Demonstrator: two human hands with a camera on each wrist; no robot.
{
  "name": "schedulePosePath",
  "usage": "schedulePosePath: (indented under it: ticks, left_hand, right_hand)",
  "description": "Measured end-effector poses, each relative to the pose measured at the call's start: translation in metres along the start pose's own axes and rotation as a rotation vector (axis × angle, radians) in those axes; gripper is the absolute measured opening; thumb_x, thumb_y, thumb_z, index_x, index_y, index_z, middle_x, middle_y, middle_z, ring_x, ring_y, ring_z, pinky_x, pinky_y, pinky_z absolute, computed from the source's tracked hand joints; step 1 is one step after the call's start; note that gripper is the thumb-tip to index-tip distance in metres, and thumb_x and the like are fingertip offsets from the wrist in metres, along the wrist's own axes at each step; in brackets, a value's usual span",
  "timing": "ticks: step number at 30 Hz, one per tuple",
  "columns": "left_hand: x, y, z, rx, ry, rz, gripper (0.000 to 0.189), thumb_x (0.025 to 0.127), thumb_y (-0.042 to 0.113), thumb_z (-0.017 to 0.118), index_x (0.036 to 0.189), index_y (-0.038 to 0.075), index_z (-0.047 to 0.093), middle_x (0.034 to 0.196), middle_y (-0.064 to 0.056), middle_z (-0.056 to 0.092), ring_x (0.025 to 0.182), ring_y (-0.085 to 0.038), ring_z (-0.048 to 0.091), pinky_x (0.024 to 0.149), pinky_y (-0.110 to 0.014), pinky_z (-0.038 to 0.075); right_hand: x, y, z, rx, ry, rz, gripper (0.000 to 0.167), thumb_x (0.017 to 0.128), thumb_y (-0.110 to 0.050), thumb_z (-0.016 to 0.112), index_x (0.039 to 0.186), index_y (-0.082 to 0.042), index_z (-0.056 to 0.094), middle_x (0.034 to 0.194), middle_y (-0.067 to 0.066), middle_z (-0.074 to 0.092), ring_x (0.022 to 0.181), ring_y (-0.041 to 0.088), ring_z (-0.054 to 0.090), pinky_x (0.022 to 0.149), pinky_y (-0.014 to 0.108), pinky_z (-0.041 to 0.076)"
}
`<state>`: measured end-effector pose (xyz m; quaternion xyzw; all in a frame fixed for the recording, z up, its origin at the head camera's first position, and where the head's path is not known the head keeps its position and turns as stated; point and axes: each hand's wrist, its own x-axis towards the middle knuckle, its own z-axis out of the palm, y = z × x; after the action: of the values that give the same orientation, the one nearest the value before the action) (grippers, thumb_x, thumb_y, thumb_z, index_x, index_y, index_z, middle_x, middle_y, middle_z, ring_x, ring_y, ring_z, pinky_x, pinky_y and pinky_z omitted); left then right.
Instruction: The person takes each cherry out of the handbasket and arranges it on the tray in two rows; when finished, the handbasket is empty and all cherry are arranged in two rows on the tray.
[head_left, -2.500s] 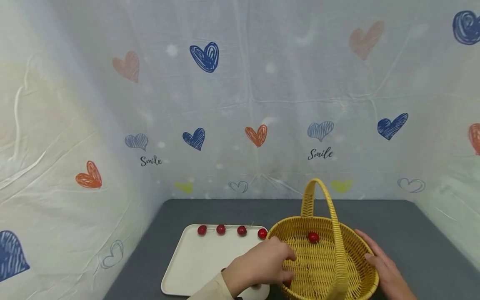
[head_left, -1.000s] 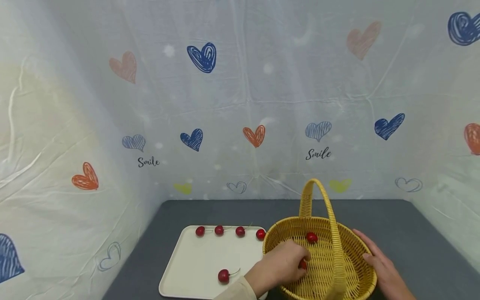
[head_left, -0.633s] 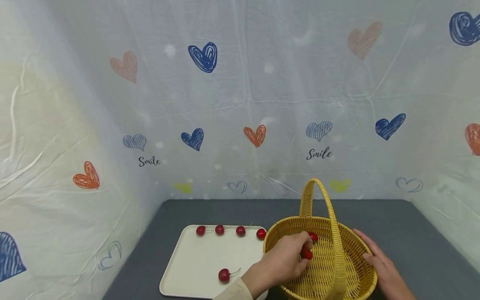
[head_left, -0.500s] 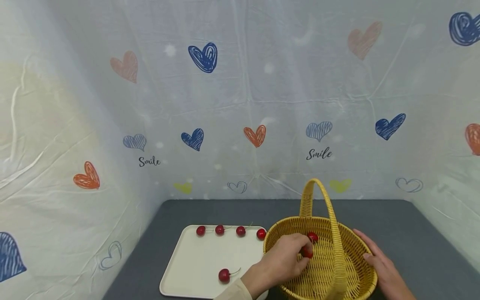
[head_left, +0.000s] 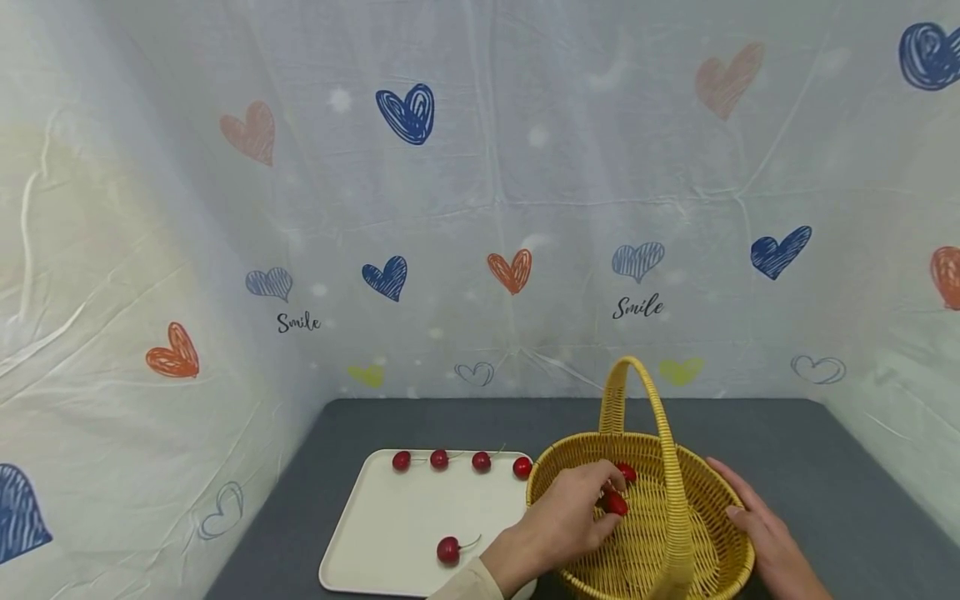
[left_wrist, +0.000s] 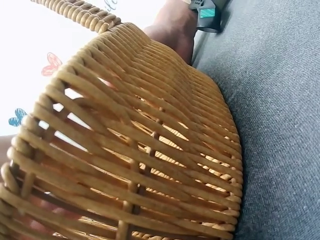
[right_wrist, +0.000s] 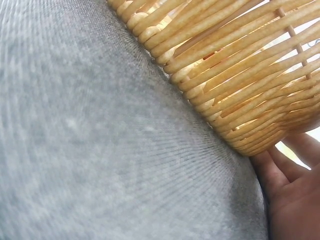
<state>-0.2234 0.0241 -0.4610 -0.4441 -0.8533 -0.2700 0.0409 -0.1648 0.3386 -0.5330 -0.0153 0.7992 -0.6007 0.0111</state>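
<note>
The yellow wicker basket [head_left: 557, 450], with a tall arched handle, stands at the right of the table. My left hand [head_left: 564, 512] reaches inside it, with curled thumb and fingers around a red cherry [head_left: 616, 502]. Another cherry [head_left: 627, 472] lies in the basket just beyond those fingertips. My right hand [head_left: 772, 529] grips the basket's right side, its thumb over the rim and its fingers along the outer wall. In the right wrist view, fingers [right_wrist: 280, 167] lie against the woven wall near the table. Weave hides most of my left hand in the left wrist view.
Left of the basket lies a white rectangular tray [head_left: 390, 517]. Several cherries line its far edge, and one stemmed cherry [head_left: 447, 551] lies nearer its front. The grey table [head_left: 795, 450] ends at a white curtain [head_left: 450, 200] printed with hearts.
My left hand has moved from the basket's left rim deeper inside with the cherry, uncovering the tray's front cherry. Lately the index finger has lifted slightly. My right hand has stayed on the basket.
</note>
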Motion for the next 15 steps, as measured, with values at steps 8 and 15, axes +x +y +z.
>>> schedulePosePath:
  ticks: [8,15]
  left_hand:
    - [-0.0019,-0.0022,0.0011,0.018,0.027,0.039,0.021,0.102,0.015,0.080,0.122,0.016,0.075,0.120,0.009,0.077,0.102,0.006,0.066,0.082,-0.003,0.050]
    - [-0.0027,-0.0044,0.0017,-0.008,0.118,0.150,0.023,0.101,0.009,0.078,0.125,0.012,0.075,0.125,0.001,0.077,0.108,0.002,0.072,0.087,-0.002,0.051]
  right_hand:
    - [-0.0009,-0.0021,0.0002,0.006,-0.008,-0.010,0.062,0.122,-0.036,0.030,0.177,-0.015,0.013,0.172,0.018,0.022,0.116,-0.015,0.057,0.081,0.033,0.065]
    - [-0.0002,0.0005,-0.0002,0.013,-0.007,-0.017,0.061,0.122,-0.036,0.031,0.177,-0.017,0.014,0.166,-0.001,0.028,0.118,-0.015,0.057,0.082,0.032,0.065]
